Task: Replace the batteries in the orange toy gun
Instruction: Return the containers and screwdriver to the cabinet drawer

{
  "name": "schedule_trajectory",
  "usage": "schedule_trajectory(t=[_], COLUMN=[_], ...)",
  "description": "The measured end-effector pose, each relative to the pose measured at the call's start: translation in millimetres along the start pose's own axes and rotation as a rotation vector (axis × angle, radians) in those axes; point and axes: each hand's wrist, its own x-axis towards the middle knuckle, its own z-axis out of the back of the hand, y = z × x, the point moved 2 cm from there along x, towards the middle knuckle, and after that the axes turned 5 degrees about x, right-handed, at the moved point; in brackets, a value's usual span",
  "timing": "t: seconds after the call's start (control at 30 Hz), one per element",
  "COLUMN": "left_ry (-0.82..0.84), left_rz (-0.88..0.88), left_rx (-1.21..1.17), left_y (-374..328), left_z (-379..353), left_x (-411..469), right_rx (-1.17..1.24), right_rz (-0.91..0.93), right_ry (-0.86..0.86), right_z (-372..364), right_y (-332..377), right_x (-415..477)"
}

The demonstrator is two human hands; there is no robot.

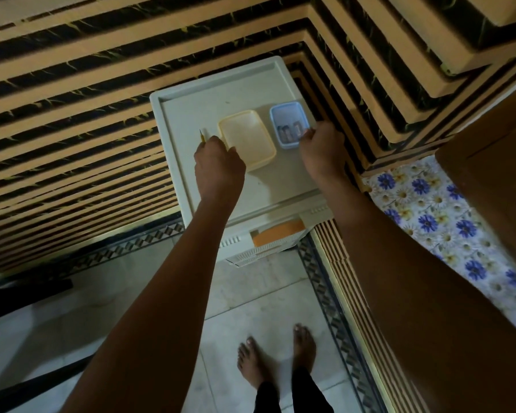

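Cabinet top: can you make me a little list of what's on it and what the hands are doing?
surface: white cabinet top
yellow box: middle, looks empty
blue box: right of yellow box, batteries inside
stick: thin, yellow, left of yellow box
left hand: at the stick's near end, grip unclear
right hand: fingers on blue box's near corner

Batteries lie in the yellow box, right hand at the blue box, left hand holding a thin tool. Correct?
No. The head view shows the batteries in the blue box; the yellow box looks empty. The rest stands: right hand at the blue box, left hand holding a tool.
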Motion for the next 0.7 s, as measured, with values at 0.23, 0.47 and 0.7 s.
schedule_trajectory(t=[0.23, 0.47, 0.7], left_ry=[0.038, 0.039, 0.099], left_rz=[-0.037, -0.022, -0.019], left_rx=[-0.148, -0.240, -0.287], left_y=[8.9, 24.6, 50.7], left_z=[1.9, 18.6, 6.2], left_x=[-36.7, -132.6, -231.2], right_rx=[0.163, 0.248, 0.272], right_rz=[-0.017, 0.004, -0.018], right_ry=[-0.033, -0.052, 0.013], right_z=[20.9, 74.7, 93.9], right_y=[-36.3, -74.2, -144.0], right_x=[-37.1, -128.8, -193.1])
